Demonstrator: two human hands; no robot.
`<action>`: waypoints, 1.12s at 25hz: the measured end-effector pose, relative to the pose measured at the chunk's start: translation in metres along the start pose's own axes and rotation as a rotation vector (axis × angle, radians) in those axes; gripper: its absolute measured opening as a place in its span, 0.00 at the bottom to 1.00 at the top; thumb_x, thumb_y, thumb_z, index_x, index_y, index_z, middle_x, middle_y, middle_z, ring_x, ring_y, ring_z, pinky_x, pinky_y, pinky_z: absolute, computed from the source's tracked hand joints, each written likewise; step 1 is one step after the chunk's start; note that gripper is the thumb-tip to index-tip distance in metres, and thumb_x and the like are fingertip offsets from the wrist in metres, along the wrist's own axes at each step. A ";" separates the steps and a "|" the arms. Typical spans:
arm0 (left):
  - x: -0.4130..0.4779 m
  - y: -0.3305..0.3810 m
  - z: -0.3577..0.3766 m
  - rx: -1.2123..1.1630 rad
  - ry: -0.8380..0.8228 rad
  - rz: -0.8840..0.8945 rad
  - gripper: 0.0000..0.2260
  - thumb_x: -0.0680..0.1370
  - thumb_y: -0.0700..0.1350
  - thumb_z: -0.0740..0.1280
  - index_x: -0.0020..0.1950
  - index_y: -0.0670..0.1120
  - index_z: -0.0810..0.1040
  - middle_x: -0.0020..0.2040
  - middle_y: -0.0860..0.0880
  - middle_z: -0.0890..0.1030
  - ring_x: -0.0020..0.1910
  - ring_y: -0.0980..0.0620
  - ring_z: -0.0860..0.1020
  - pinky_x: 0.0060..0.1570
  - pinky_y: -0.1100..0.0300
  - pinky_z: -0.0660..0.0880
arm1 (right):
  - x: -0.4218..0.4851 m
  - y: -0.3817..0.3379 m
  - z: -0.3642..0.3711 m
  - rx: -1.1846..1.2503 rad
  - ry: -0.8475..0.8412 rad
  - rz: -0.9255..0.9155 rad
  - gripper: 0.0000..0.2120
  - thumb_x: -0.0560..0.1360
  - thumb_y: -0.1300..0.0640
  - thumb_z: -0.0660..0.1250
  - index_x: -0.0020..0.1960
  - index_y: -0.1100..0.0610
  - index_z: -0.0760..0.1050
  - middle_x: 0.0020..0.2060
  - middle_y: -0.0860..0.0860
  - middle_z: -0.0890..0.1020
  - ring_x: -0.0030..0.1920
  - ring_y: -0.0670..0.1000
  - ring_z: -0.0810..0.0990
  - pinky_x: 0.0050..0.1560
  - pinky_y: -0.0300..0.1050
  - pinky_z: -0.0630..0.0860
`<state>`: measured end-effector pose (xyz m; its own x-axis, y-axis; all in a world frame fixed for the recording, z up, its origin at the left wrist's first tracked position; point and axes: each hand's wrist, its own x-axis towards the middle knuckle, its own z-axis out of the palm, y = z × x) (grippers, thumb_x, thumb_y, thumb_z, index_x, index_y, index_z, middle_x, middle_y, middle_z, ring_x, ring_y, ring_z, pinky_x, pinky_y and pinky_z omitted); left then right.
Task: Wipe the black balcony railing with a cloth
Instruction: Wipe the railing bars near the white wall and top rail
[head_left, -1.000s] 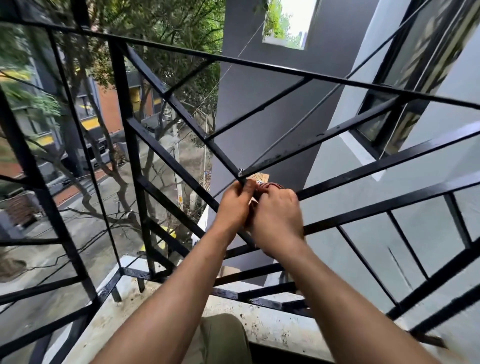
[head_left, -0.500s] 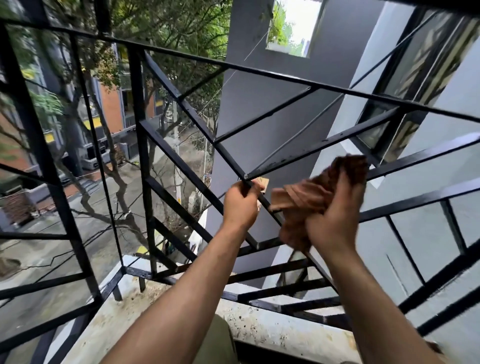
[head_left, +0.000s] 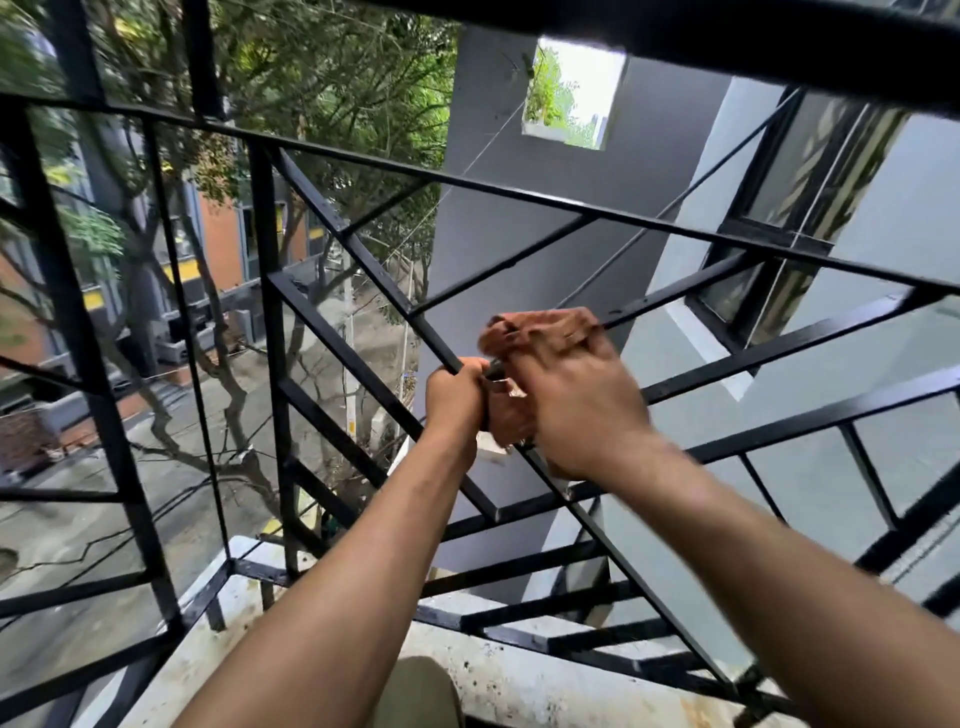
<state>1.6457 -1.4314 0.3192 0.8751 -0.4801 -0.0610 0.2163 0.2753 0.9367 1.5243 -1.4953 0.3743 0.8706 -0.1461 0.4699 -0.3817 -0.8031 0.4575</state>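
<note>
The black balcony railing (head_left: 270, 332) fills the view as a lattice of upright, level and slanted metal bars. My left hand (head_left: 454, 395) is closed around a slanted bar at the middle of the lattice. Right beside it, my right hand (head_left: 576, 400) grips a bunched reddish-brown cloth (head_left: 540, 327) and presses it against the same junction of bars. Part of the cloth sticks up above my fingers and part hangs between the two hands. The right hand is motion-blurred.
A stained concrete ledge (head_left: 519, 680) runs under the railing's foot. A grey building wall (head_left: 519, 249) and a dark-framed window (head_left: 789, 218) stand beyond on the right. Trees and a street lie far below on the left. A thick top rail (head_left: 727, 47) crosses overhead.
My right hand swung out to the right with the cloth, then came back in against the left hand at the bar junction. The left hand kept its grip on the slanted bar.
</note>
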 end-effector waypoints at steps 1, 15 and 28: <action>0.003 -0.001 0.000 -0.001 -0.017 0.010 0.09 0.79 0.37 0.62 0.41 0.43 0.79 0.33 0.48 0.82 0.34 0.48 0.80 0.35 0.61 0.75 | 0.005 0.018 -0.014 -0.013 -0.045 0.071 0.25 0.74 0.50 0.61 0.71 0.48 0.71 0.64 0.53 0.80 0.62 0.59 0.78 0.72 0.55 0.65; 0.013 0.004 -0.030 0.129 -0.163 0.105 0.06 0.84 0.44 0.62 0.49 0.46 0.76 0.52 0.41 0.84 0.54 0.42 0.83 0.54 0.48 0.80 | 0.032 0.035 -0.060 -0.005 -0.315 0.059 0.27 0.68 0.39 0.66 0.67 0.41 0.73 0.58 0.46 0.83 0.58 0.52 0.83 0.59 0.47 0.78; 0.009 0.035 -0.070 -0.194 -0.140 -0.059 0.34 0.82 0.67 0.45 0.52 0.44 0.83 0.43 0.45 0.86 0.47 0.45 0.84 0.40 0.59 0.80 | 0.097 -0.106 -0.005 1.197 -0.043 0.724 0.14 0.69 0.49 0.66 0.53 0.51 0.77 0.46 0.49 0.80 0.52 0.58 0.82 0.60 0.56 0.75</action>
<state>1.6919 -1.3677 0.3271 0.7930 -0.6069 -0.0525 0.3559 0.3917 0.8485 1.6476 -1.4215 0.3750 0.6138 -0.7348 0.2887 -0.2706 -0.5394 -0.7974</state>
